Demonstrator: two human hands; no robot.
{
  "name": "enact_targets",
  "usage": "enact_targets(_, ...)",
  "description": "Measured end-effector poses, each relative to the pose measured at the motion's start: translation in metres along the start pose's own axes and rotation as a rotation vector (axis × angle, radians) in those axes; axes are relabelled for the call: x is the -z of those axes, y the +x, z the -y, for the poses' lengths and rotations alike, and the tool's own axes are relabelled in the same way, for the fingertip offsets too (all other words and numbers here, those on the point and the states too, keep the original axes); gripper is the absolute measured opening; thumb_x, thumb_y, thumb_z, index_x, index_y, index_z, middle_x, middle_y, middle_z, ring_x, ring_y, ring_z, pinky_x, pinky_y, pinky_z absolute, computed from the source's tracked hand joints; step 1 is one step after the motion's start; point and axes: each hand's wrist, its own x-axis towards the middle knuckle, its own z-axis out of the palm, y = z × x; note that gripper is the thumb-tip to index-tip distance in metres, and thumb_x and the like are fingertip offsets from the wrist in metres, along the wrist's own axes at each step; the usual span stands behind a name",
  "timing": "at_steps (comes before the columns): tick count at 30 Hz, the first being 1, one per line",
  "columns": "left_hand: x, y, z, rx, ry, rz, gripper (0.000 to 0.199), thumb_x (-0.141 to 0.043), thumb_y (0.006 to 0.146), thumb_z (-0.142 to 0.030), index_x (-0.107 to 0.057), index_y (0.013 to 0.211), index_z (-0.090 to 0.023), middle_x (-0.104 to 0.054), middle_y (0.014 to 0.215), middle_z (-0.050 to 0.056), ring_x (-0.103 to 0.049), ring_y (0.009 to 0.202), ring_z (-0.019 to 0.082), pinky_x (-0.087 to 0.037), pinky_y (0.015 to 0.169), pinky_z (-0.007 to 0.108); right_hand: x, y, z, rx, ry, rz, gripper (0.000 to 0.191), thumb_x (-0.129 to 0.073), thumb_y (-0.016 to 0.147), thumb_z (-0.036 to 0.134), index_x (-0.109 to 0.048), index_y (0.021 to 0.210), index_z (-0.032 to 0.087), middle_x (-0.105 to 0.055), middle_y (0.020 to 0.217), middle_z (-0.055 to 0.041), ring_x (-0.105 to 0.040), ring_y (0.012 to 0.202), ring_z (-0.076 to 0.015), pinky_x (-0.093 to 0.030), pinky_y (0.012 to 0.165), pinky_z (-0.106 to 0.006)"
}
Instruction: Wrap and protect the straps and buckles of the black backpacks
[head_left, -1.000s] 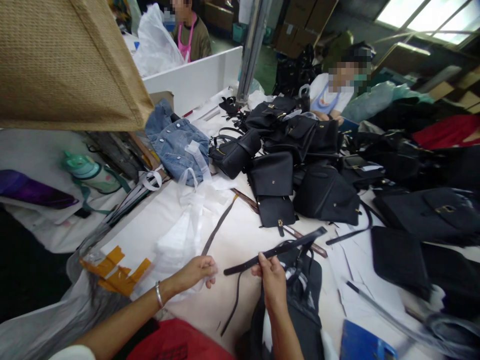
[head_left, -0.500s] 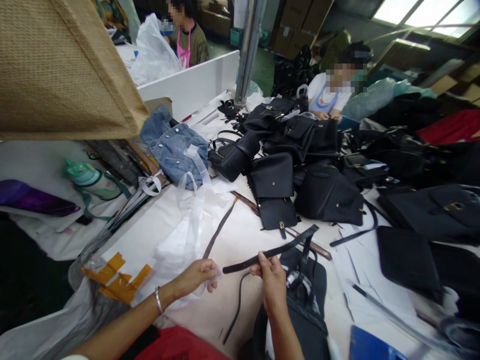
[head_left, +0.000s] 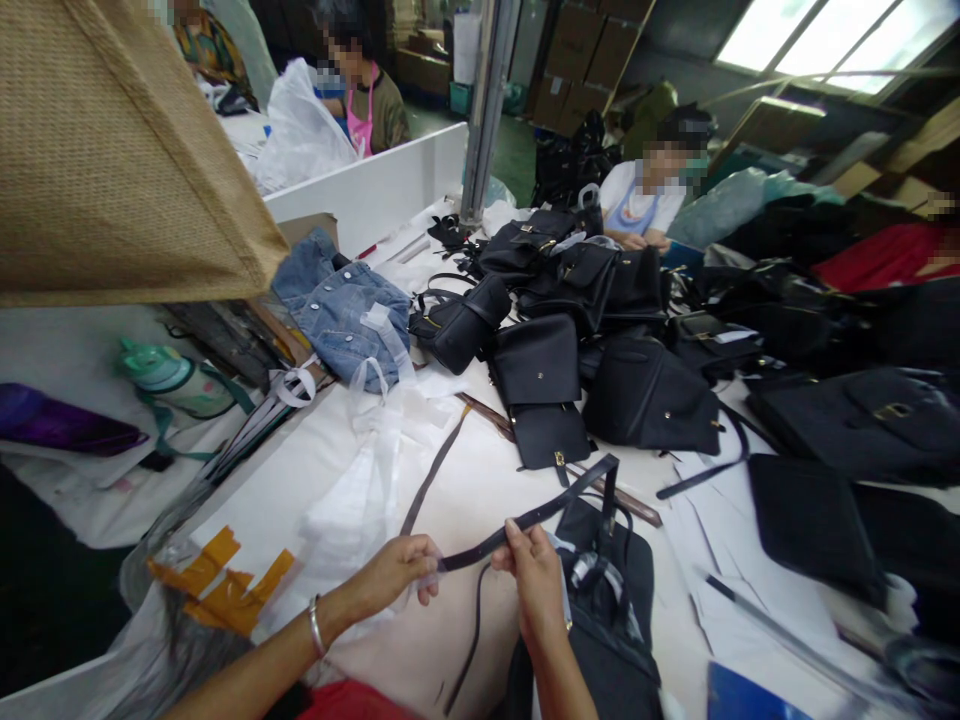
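A narrow black bag strap [head_left: 551, 508] stretches between my hands above the table. My right hand [head_left: 531, 570] pinches it partway along, with the thumb on top. At the strap's left end, my left hand [head_left: 409, 572] is closed in a pinch on a small piece of clear plastic film [head_left: 441, 566], which seems to cover the tip. The strap's other end bends down towards a black backpack [head_left: 600, 630] lying under my right forearm. Clear film also shows around the backpack's top straps. A thin black cord [head_left: 474, 640] lies on the table between my arms.
Several black bags [head_left: 536, 375] crowd the far and right side, with white paper sheets [head_left: 697, 520] beneath some. A denim bag [head_left: 345, 310], white plastic film [head_left: 352, 480] and orange tape [head_left: 225, 580] lie left. Co-workers [head_left: 645, 200] sit beyond. Burlap-like fabric [head_left: 135, 150] hangs upper left.
My left hand and the strap's left end have come together; a gap showed between them before. The strap's tip now meets the film. The view has shifted slightly.
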Motion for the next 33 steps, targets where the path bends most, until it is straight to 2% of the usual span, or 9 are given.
enact_targets(5,-0.007,-0.003,-0.008,0.015,0.002,-0.047,0.033,-0.050,0.087,-0.046,-0.057,0.086,-0.014,-0.070,0.072,0.006,-0.063,0.057,0.016,-0.047,0.060,0.029,0.003,0.003,-0.005,0.013,0.058,-0.060,0.033,-0.068,0.076,0.048,-0.057,0.086,0.019,-0.058,0.062,0.0041,-0.058,0.054,-0.0129,-0.052,0.054,-0.025)
enact_targets(9,-0.008,-0.002,-0.009,0.002,-0.026,-0.055,0.026,-0.060,0.081,-0.040,-0.056,0.082,-0.014,-0.071,0.076,0.007,-0.065,0.065,0.019,-0.048,0.066,0.032,0.002,0.002,-0.002,-0.005,0.077,-0.067,0.034,-0.070,0.074,0.049,-0.057,0.085,0.019,-0.058,0.062,0.0043,-0.058,0.054,-0.0133,-0.051,0.054,-0.025)
enact_targets(12,-0.007,0.002,-0.010,-0.018,0.062,-0.102,0.022,-0.066,0.076,-0.035,-0.058,0.076,-0.014,-0.071,0.073,0.006,-0.065,0.068,0.019,-0.046,0.068,0.030,0.004,0.001,0.001,-0.029,0.116,-0.070,0.034,-0.070,0.073,0.049,-0.057,0.083,0.020,-0.059,0.060,0.0043,-0.057,0.052,-0.0128,-0.049,0.052,-0.024)
enact_targets(16,-0.010,0.008,-0.022,-0.022,0.079,-0.097,0.022,-0.070,0.073,-0.033,-0.059,0.072,-0.015,-0.070,0.075,0.005,-0.062,0.071,0.017,-0.043,0.069,0.027,0.009,-0.002,0.005,-0.015,0.115,-0.037,0.030,-0.067,0.077,0.048,-0.057,0.082,0.020,-0.058,0.056,0.0038,-0.055,0.052,-0.0122,-0.047,0.054,-0.024)
enact_targets(20,-0.023,0.016,-0.038,-0.028,0.037,-0.076,0.022,-0.069,0.075,-0.034,-0.058,0.072,-0.015,-0.069,0.075,0.004,-0.057,0.066,0.014,-0.039,0.064,0.025,0.012,-0.007,0.007,0.011,0.102,-0.036,0.031,-0.067,0.076,0.048,-0.061,0.087,0.020,-0.059,0.061,0.0032,-0.056,0.057,-0.0135,-0.047,0.057,-0.025)
enact_targets(25,-0.045,0.034,-0.048,-0.084,0.011,-0.047,0.021,-0.069,0.075,-0.032,-0.056,0.071,-0.016,-0.064,0.070,0.001,-0.053,0.063,0.012,-0.035,0.061,0.023,-0.001,-0.018,-0.006,0.059,0.052,-0.083,0.028,-0.067,0.076,0.046,-0.064,0.082,0.019,-0.059,0.070,0.0019,-0.053,0.062,-0.0124,-0.045,0.061,-0.024)
enact_targets(27,-0.051,0.041,-0.049,-0.099,0.026,-0.047,0.020,-0.067,0.075,-0.032,-0.055,0.070,-0.017,-0.062,0.066,-0.001,-0.051,0.061,0.011,-0.035,0.060,0.023,-0.004,-0.022,-0.013,0.060,0.004,-0.041,0.028,-0.066,0.077,0.045,-0.065,0.087,0.019,-0.061,0.074,0.0008,-0.053,0.065,-0.0126,-0.044,0.062,-0.024)
enact_targets(30,-0.053,0.047,-0.048,-0.100,0.115,-0.097,0.021,-0.065,0.075,-0.033,-0.054,0.069,-0.017,-0.056,0.059,-0.003,-0.046,0.055,0.010,-0.031,0.056,0.023,0.000,-0.018,-0.016,-0.004,0.047,0.050,0.038,-0.064,0.078,0.049,-0.064,0.104,0.021,-0.065,0.089,-0.0029,-0.058,0.079,-0.0163,-0.047,0.070,-0.026)
enact_targets(33,-0.051,0.049,-0.045,-0.080,0.201,-0.144,0.022,-0.066,0.073,-0.035,-0.053,0.066,-0.018,-0.049,0.055,-0.005,-0.040,0.051,0.009,-0.027,0.052,0.023,0.011,-0.001,-0.006,-0.082,0.190,-0.001,0.046,-0.060,0.080,0.054,-0.059,0.113,0.022,-0.064,0.101,-0.0066,-0.060,0.091,-0.0200,-0.049,0.077,-0.031)
